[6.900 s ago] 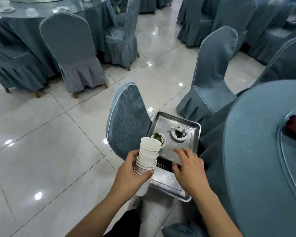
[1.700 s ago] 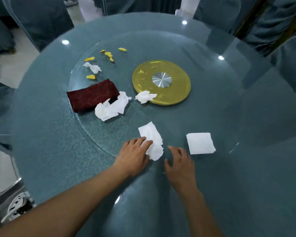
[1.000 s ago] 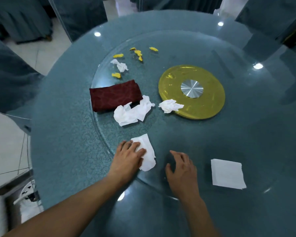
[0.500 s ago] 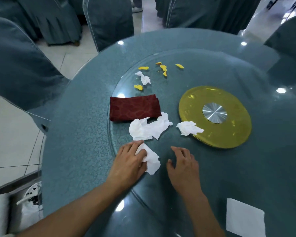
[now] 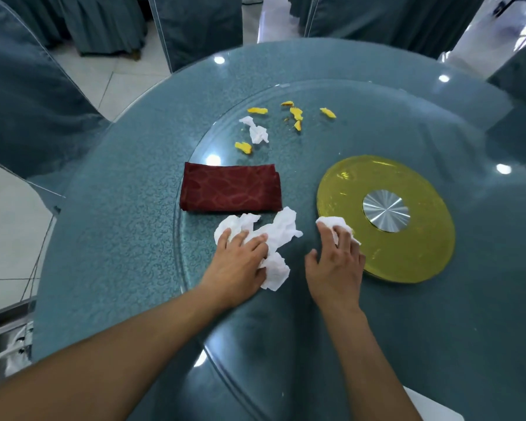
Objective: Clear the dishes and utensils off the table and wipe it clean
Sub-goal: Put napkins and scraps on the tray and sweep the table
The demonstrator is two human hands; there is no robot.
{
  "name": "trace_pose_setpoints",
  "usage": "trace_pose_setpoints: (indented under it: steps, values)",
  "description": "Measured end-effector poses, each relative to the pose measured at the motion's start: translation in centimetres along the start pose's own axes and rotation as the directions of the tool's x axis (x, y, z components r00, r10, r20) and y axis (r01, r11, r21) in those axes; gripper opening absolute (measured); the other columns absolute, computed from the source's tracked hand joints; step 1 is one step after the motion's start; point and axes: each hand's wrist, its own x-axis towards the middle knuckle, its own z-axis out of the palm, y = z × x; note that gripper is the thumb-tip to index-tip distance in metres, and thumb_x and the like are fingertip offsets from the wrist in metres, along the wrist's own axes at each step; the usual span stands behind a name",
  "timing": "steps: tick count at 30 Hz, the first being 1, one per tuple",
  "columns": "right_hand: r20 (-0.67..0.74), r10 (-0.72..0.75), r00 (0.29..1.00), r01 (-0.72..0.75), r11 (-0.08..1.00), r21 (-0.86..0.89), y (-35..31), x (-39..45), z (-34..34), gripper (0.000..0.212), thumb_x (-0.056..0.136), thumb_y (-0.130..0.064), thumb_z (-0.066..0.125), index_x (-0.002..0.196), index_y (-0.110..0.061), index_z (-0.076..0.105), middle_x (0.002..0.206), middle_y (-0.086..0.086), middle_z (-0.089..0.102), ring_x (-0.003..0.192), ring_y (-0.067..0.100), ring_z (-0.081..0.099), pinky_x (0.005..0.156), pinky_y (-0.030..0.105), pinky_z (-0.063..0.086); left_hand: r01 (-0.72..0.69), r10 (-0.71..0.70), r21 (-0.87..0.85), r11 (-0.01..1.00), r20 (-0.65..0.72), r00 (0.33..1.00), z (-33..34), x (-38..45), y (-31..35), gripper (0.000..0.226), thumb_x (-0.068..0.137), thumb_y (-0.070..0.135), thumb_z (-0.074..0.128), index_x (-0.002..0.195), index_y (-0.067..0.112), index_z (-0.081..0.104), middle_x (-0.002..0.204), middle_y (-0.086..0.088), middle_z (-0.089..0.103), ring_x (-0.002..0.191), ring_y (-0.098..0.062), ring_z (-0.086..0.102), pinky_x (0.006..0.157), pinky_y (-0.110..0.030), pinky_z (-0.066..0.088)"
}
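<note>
The left hand [image 5: 240,262] lies flat, fingers spread, pressing two crumpled tissues [image 5: 278,235] on the round glass counter [image 5: 110,238]. The right hand [image 5: 336,262] curls its fingers round a third tissue [image 5: 331,222] at the yellow disc's [image 5: 407,253] edge. Beyond lie one folded red napkin [image 5: 231,188], a fourth tissue [image 5: 255,130] and six yellow scraps [image 5: 295,112] (small, scattered).

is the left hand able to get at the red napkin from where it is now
Probably yes. The left hand rests on crumpled tissues just in front of the red napkin, which lies flat on the glass turntable. Only the tissues lie between; nothing stands over the napkin.
</note>
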Motion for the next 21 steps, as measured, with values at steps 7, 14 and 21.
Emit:
trace_pose_setpoints:
  steps: [7, 14, 21]
  values:
    - [-0.198, -0.062, 0.978, 0.071, 0.997, 0.036, 0.7, 1.7, -0.1, 0.036, 0.084, -0.013, 0.064, 0.119, -0.019, 0.064, 0.114, 0.006, 0.061, 0.102, 0.032, 0.056, 0.087, 0.045, 0.042, -0.033, 0.031, -0.009, 0.999, -0.184, 0.982, 0.5, -2.0, -0.5, 0.049, 0.070, 0.024, 0.067, 0.117, 0.024, 0.053, 0.096, 0.004, 0.072, 0.089, -0.027, 0.068, 0.087, -0.043, 0.049]
    - [-0.144, 0.019, 0.989, -0.026, 0.999, -0.044, 2.6, 2.1, 0.4, 0.042, 0.086, -0.019, 0.066, 0.127, -0.026, 0.063, 0.136, 0.009, 0.052, 0.117, 0.035, 0.049, 0.096, 0.049, 0.036, -0.003, 0.013, 0.041, 0.999, -0.251, 0.968, 0.5, -3.4, -0.4, 0.062, 0.055, 0.025, 0.092, 0.113, 0.028, 0.072, 0.132, -0.012, 0.058, 0.097, -0.036, 0.060, 0.083, -0.047, 0.052]
    - [0.076, -0.052, 0.996, 0.031, 0.965, 0.262, 1.8, -0.1, 1.3, 0.035, 0.092, -0.014, 0.064, 0.125, -0.026, 0.067, 0.118, -0.001, 0.061, 0.103, 0.025, 0.053, 0.094, 0.037, 0.044, 0.057, -0.044, 0.065, 0.996, -0.187, 0.981, 0.5, -3.9, 0.2, 0.051, 0.055, 0.035, 0.096, 0.102, 0.032, 0.076, 0.116, 0.002, 0.072, 0.098, -0.029, 0.068, 0.075, -0.047, 0.053]
